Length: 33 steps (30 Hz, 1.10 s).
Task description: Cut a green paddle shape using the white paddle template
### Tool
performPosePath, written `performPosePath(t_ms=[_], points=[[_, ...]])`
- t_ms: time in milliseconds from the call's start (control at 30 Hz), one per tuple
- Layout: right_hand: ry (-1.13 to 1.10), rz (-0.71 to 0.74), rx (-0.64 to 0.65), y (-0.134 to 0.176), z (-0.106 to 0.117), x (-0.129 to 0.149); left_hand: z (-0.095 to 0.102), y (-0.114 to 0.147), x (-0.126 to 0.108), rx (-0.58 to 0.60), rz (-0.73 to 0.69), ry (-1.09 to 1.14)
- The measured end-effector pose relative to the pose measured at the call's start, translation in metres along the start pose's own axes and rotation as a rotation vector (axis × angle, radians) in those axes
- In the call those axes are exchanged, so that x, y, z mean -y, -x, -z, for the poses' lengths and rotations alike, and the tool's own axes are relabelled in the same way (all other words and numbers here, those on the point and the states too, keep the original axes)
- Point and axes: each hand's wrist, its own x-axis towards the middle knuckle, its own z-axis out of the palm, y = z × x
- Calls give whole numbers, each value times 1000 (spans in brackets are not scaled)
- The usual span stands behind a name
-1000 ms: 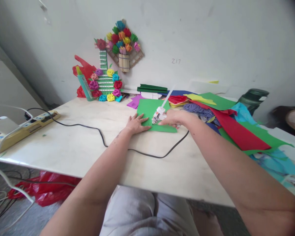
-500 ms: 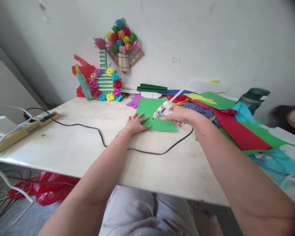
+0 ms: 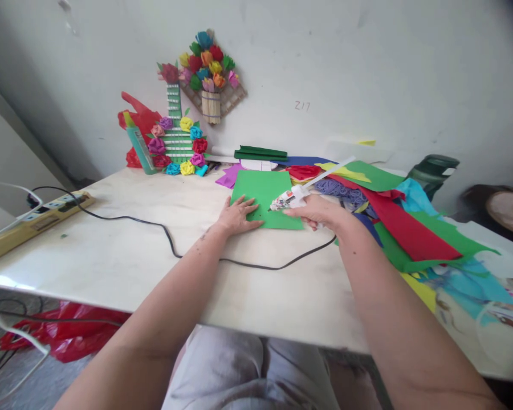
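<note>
A green sheet [image 3: 263, 185] lies flat on the pale table [image 3: 141, 256]. My left hand [image 3: 238, 216] rests on its left edge, fingers spread and holding nothing. Wrapped round the handle of a white glue gun [image 3: 291, 198], my right hand [image 3: 318, 209] is over the sheet's right side. The nozzle points down and left, close to the sheet; whether it touches I cannot tell. A long white glue stick [image 3: 331, 172] juts out of the back of the gun. Its black cord [image 3: 277, 266] runs left across the table.
A yellow power strip [image 3: 43, 219] lies at the table's left edge. Toward the back stand a glue bottle [image 3: 140, 145] and a guitar shape with paper roses [image 3: 179, 142]. Coloured sheets [image 3: 410, 228], purple yarn [image 3: 340, 191] and a dark green bottle [image 3: 431, 173] are on the right.
My right hand has tipped the glue gun, so its glue stick now leans lower to the right. My left hand stays on the sheet. The whole view has shifted slightly.
</note>
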Motion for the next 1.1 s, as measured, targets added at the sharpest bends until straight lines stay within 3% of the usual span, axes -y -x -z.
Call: performPosePath(t_ms=[233,400,500,633,800,900,1100], points=[[-18,-59,2,2,-4,0,-1,-2,2,72,57,70],[-74,-39,-4,0,-2,-7,-2,-1,3,56,92,97],[-141,-40,-37,-3,0,-14,-4,-3,8,-55,172,183],[-264,-18,-131,-12,-1,-26,-6,-11,20,-347,399,494],[-357,-7,-205,-26,-5,-43,-5,-15,29,-485,645,987],[-400,-6,-220,-31,-8,-49,-2,-13,26,-475,712,1134],[-480,6,-196,-32,-8,-50,2,-9,19,-240,599,1341]])
